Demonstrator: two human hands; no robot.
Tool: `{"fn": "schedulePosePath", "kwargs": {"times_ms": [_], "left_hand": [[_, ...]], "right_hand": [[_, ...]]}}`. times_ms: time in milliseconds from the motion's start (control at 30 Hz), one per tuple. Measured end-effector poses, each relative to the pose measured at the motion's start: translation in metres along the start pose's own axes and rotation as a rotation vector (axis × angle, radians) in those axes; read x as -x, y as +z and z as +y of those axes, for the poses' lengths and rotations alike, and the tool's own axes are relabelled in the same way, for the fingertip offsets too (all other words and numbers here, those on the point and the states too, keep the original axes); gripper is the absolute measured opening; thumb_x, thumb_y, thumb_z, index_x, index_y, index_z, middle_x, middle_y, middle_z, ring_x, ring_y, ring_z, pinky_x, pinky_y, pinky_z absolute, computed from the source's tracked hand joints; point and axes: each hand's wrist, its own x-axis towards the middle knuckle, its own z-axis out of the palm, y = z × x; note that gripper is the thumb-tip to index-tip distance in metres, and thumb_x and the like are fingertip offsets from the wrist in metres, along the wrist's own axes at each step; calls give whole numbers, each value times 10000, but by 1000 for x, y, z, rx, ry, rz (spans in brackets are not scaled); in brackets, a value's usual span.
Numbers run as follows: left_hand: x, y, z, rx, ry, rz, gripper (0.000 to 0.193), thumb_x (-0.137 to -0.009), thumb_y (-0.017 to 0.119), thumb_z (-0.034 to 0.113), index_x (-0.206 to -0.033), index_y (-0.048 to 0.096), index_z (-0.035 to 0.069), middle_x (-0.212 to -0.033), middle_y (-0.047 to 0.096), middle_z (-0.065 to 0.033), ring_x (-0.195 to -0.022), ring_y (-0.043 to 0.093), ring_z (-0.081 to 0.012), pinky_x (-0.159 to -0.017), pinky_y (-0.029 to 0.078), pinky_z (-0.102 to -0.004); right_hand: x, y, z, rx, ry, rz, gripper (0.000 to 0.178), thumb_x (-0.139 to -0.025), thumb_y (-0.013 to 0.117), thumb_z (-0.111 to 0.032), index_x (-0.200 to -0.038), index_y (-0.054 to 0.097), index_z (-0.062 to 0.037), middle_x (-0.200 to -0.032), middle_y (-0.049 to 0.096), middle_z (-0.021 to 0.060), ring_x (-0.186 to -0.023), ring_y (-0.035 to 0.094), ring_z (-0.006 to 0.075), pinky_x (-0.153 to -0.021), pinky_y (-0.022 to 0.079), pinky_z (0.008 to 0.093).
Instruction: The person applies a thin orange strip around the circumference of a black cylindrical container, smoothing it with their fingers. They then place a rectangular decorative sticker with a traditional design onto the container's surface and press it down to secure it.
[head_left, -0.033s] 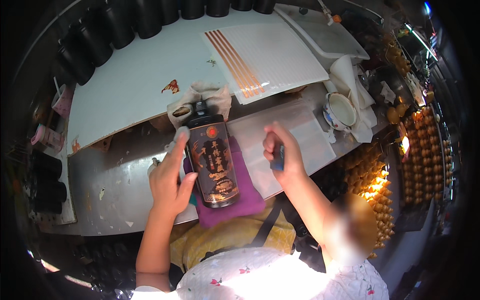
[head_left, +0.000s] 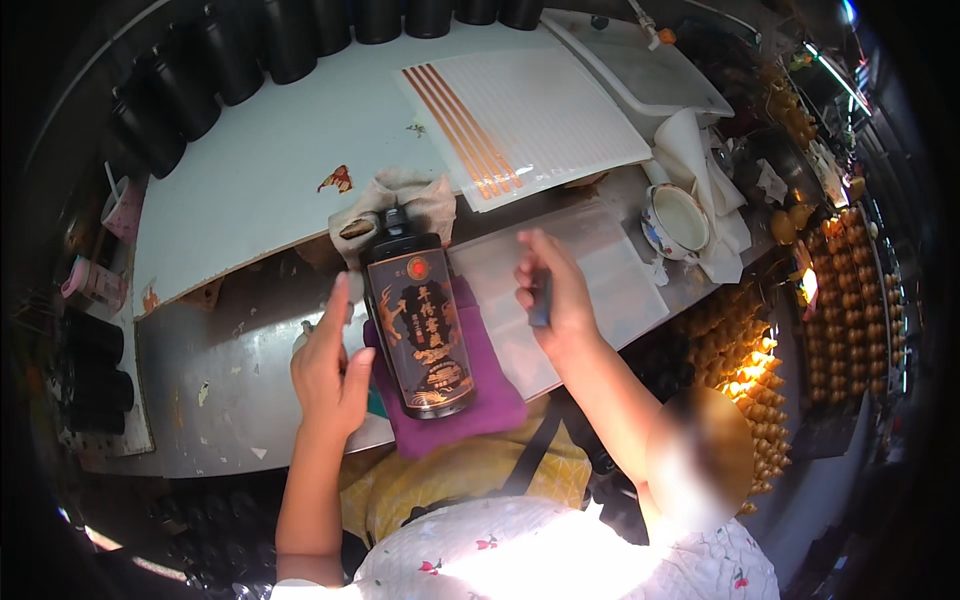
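A black bottle [head_left: 424, 330] with a dark label and gold and red decoration lies on a folded purple cloth [head_left: 490, 395]. Its neck points away from me, over a crumpled, stained whitish rag [head_left: 425, 205]. My left hand [head_left: 332, 372] is beside the bottle's left side, fingers stretched and thumb apart, holding nothing. To the right of the bottle, over the clear plastic sheets, my right hand [head_left: 558, 295] is curled around a small dark blue flat piece [head_left: 541, 300]. Most of that piece is hidden by the fingers, so its kind does not show.
A sheet with copper-coloured strips [head_left: 465, 130] lies on the white board [head_left: 250, 170] beyond. Clear plastic sheets [head_left: 600, 300] lie at right, near an enamel cup [head_left: 680, 220] and white cloth [head_left: 690, 150]. Black bottles [head_left: 290, 45] line the far edge. Racks of gold-coloured pieces [head_left: 845, 310] stand right.
My left hand has drawn slightly back from the bottle's side, leaving a small gap. My right hand has shifted a little to the left, still around the dark blue piece.
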Motion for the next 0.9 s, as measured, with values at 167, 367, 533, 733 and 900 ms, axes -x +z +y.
{"fn": "schedulePosePath", "kwargs": {"times_ms": [167,367,533,733,900], "left_hand": [[31,-3,-4,-181,-125,-63,550,-882,688,186,-1411,577,80,-1067,693,-154,-749,644,-311,-705,517,-365],[47,-5,-16,-320,-51,-50,477,-845,717,131,-1306,646,33,-1083,636,-160,-996,595,-371,-923,459,-457],[49,-7,-15,-286,-15,25,478,-844,704,108,-1311,644,26,-1161,635,-182,-1031,586,-386,-941,452,-466],[41,-15,-4,-144,-75,22,486,-843,700,87,-1319,637,15,-1243,635,-197,-1076,591,-380,-990,444,-448],[9,-32,17,41,-117,36,507,-847,684,55,-1348,623,12,-1188,638,-146,-1091,590,-259,-988,439,-377]], "right_hand": [[-44,51,10,17,-109,137,226,-930,751,-245,-1015,638,-68,-873,610,-7,-787,554,82,-715,453,251],[-37,50,21,62,-149,159,210,-935,723,-193,-1047,654,-29,-951,684,44,-914,606,92,-815,457,249],[-12,47,23,-1,-177,157,183,-946,700,-183,-1043,654,-35,-943,685,38,-884,599,90,-785,451,247],[-5,66,18,-7,-204,198,161,-960,706,-182,-909,616,-59,-838,602,-18,-818,533,66,-760,427,240],[-7,66,-21,244,-734,-120,85,-920,674,-38,-901,591,-33,-950,673,31,-895,593,86,-860,460,258]]}}
